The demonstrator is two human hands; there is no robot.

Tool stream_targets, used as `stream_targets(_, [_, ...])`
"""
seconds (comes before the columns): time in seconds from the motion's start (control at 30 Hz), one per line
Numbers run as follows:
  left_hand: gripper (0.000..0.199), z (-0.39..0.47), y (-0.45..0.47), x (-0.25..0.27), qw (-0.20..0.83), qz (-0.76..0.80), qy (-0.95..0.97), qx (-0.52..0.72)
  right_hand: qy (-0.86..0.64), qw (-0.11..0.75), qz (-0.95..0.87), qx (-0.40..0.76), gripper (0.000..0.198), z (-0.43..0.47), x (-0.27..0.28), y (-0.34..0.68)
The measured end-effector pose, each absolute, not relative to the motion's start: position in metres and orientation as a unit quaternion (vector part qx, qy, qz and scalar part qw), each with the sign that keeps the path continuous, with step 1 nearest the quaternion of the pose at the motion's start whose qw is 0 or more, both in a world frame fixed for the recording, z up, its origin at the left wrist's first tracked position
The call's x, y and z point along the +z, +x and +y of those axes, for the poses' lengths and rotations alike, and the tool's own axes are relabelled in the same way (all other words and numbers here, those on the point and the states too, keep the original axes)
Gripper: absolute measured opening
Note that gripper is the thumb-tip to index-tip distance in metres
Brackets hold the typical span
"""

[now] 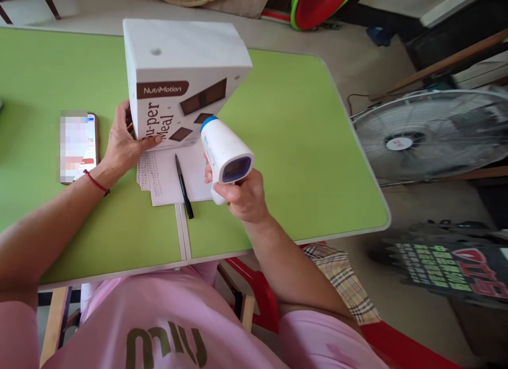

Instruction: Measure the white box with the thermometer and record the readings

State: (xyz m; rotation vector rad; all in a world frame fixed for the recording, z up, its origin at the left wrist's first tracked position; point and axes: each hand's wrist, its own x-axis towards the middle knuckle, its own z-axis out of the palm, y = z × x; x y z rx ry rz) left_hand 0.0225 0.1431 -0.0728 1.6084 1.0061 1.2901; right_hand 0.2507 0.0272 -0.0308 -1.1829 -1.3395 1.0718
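Note:
My left hand [126, 141] grips the lower left corner of a tall white NutriMotion box [180, 75] that stands on the green table [301, 147]. My right hand [240, 192] holds a white handheld scanner-like device with a blue tip [226, 149] by its handle; its tip points at the front of the box, close to it. Under the box lie sheets of written paper [166, 176] with a black pen [183, 186] on top.
A phone [77, 146] lies on the table left of my left hand. A standing fan [432, 134] lies beyond the table's right edge. A red chair [262, 300] and a checked cloth [345, 284] sit below the table's near edge.

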Motion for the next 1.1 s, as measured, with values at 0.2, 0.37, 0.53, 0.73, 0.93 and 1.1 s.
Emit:
stream_targets(0.2, [0.069, 0.118, 0.023, -0.059, 0.421, 0.445, 0.616, 0.495, -0.454, 0.503, -0.486, 0.551, 0.037, 0.018, -0.037, 0.229])
stream_targets(0.37, [0.068, 0.111, 0.024, -0.058, 0.39, 0.477, 0.621, 0.484, -0.479, 0.498, -0.444, 0.571, 0.046, 0.016, -0.055, 0.218])
stream_targets(0.53, [0.06, 0.111, 0.022, -0.05, 0.375, 0.45, 0.666, 0.461, -0.476, 0.495, -0.467, 0.558, 0.047, 0.023, -0.057, 0.216])
stream_targets(0.73, [0.059, 0.111, 0.022, -0.047, 0.369, 0.45, 0.68, 0.447, -0.474, 0.498, -0.481, 0.544, 0.045, 0.024, -0.06, 0.216])
stream_targets(0.93, [0.058, 0.112, 0.022, -0.05, 0.358, 0.432, 0.695, 0.45, -0.492, 0.495, -0.456, 0.551, 0.047, 0.019, -0.068, 0.218])
stream_targets(1.1, [0.059, 0.113, 0.021, -0.05, 0.355, 0.429, 0.7, 0.447, -0.478, 0.508, -0.444, 0.563, 0.046, 0.019, -0.068, 0.215])
